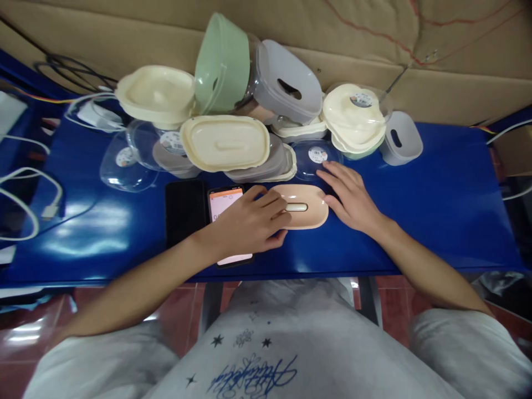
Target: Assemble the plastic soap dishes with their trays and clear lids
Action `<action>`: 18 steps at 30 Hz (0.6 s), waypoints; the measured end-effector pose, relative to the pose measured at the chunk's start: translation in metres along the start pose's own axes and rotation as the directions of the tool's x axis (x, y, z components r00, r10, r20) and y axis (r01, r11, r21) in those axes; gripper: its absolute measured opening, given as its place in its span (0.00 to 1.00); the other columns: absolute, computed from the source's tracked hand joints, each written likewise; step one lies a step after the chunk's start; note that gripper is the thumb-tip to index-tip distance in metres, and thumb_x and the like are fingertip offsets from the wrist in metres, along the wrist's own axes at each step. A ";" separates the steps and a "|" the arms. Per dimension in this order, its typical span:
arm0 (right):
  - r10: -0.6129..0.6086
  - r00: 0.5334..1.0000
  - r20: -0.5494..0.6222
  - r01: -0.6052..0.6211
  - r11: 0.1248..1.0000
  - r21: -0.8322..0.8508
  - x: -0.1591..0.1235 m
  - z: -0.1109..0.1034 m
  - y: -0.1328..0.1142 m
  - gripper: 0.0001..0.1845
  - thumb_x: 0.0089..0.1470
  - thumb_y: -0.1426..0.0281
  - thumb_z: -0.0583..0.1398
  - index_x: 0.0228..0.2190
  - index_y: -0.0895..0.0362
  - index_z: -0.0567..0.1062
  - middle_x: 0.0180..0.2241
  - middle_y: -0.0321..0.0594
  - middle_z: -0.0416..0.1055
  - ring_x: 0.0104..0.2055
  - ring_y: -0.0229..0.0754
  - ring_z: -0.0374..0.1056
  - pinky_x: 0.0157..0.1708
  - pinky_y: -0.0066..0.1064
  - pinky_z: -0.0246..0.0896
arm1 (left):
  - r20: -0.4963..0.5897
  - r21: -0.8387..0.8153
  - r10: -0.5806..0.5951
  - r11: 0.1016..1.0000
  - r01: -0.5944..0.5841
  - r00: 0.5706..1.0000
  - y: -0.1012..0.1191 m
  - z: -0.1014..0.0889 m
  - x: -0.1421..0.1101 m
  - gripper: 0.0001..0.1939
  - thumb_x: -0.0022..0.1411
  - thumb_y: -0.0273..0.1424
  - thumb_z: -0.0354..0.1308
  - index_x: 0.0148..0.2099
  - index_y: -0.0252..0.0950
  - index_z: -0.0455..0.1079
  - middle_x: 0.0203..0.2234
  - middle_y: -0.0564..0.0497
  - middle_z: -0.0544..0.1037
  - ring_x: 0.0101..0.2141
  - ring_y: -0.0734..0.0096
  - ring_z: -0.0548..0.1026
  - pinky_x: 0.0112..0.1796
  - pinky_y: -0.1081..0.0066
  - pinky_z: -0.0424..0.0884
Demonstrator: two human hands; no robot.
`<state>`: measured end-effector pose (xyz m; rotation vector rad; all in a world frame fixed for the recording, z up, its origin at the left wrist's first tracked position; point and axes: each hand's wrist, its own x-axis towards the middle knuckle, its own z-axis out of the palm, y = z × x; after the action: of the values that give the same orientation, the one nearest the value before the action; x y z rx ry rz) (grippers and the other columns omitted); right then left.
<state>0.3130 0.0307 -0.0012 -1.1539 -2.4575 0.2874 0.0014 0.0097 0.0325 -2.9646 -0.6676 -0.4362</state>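
Observation:
A peach-coloured oval plastic lid with a pale handle in its centre lies on the blue tabletop in front of me. My left hand covers its left end, fingers bent over that edge and thumb at the near side. At the right end, the thumb of my right hand is at the rim, while its other fingers stretch out towards a clear plastic cover with a round label. Beneath my left wrist lies a lit phone, partly hidden.
Behind the lid are piled cream lids, a green container and a grey container. A smaller grey container stands at the right. Left are a black flat object, clear covers and white cables.

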 end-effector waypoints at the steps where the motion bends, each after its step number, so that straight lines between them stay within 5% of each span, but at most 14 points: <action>1: -0.007 1.000 -0.014 0.007 1.000 -0.007 0.000 -0.001 0.000 0.33 0.77 0.50 0.47 0.73 0.52 0.65 0.70 0.53 0.69 0.72 0.60 0.64 0.69 0.59 0.57 | 0.001 -0.008 0.014 1.000 -0.014 1.000 0.001 -0.001 0.000 0.05 0.69 0.29 0.58 0.44 0.35 0.75 0.41 0.44 0.82 0.45 0.53 0.79 0.46 0.55 0.74; 4: 0.001 0.999 -0.047 -0.003 0.999 -0.041 -0.002 -0.006 -0.001 0.31 0.77 0.50 0.49 0.70 0.50 0.69 0.62 0.51 0.74 0.65 0.58 0.69 0.65 0.56 0.59 | 0.003 -0.041 0.048 0.998 -0.048 0.999 0.004 -0.002 0.001 0.05 0.65 0.29 0.60 0.43 0.36 0.75 0.41 0.45 0.82 0.46 0.53 0.78 0.46 0.55 0.72; 9: 0.028 0.997 0.071 -0.022 0.997 -0.078 -0.005 -0.014 0.008 0.34 0.74 0.51 0.55 0.74 0.49 0.63 0.73 0.55 0.61 0.76 0.66 0.54 0.70 0.62 0.53 | 0.008 -0.072 0.079 0.994 -0.078 0.997 0.004 -0.003 0.000 0.04 0.67 0.30 0.60 0.43 0.36 0.74 0.41 0.46 0.81 0.46 0.54 0.78 0.46 0.55 0.70; 11: 0.033 0.996 0.087 -0.027 0.997 -0.071 -0.006 -0.016 0.013 0.36 0.72 0.49 0.59 0.73 0.48 0.64 0.72 0.55 0.63 0.75 0.67 0.56 0.69 0.64 0.55 | -0.002 -0.080 0.081 0.994 -0.080 0.997 0.004 -0.001 0.000 0.04 0.68 0.30 0.59 0.43 0.36 0.74 0.40 0.46 0.81 0.46 0.55 0.78 0.46 0.55 0.70; 18: 0.062 0.989 -0.136 -0.044 0.990 0.132 -0.005 -0.025 0.000 0.29 0.69 0.55 0.65 0.67 0.48 0.74 0.64 0.51 0.74 0.66 0.58 0.71 0.67 0.55 0.68 | -0.079 -0.072 0.038 0.996 -0.043 0.996 0.006 0.003 0.000 0.06 0.73 0.30 0.59 0.49 0.36 0.74 0.47 0.45 0.83 0.47 0.58 0.80 0.47 0.58 0.72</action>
<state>0.3265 0.0270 0.0199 -1.1460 -2.2554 0.3626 0.0052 0.0047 0.0299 -3.0049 -0.5950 -0.5818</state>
